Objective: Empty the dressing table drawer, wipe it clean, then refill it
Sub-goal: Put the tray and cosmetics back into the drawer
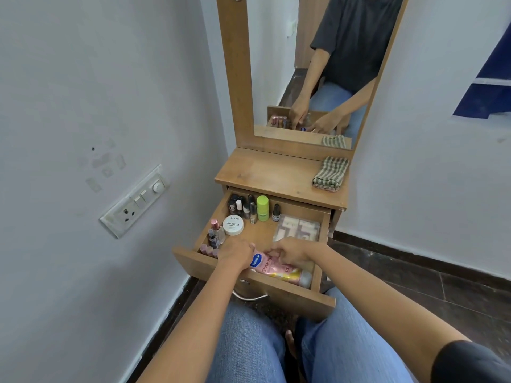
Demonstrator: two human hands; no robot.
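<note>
The wooden drawer (323, 239) of the dressing table is pulled out and full. A pink Vaseline lotion bottle (276, 269) lies on its side along the front. My left hand (235, 252) rests on the bottle's left end and my right hand (293, 251) curls over its middle; how firmly either holds it is hidden. Behind them stand a white nail polish remover jar (233, 224), a green bottle (262, 208), several small dark bottles (243, 205), pink lipsticks (208, 248) and a clear plastic case (300, 228). A striped cloth (330, 173) lies folded on the tabletop.
The wooden tabletop (265, 172) carries a tall mirror (318, 78) that reflects my arms. A wall with a switch panel (135, 203) stands close on the left. Dark floor (414, 280) lies to the right, and my knees in jeans (331, 341) sit under the drawer front.
</note>
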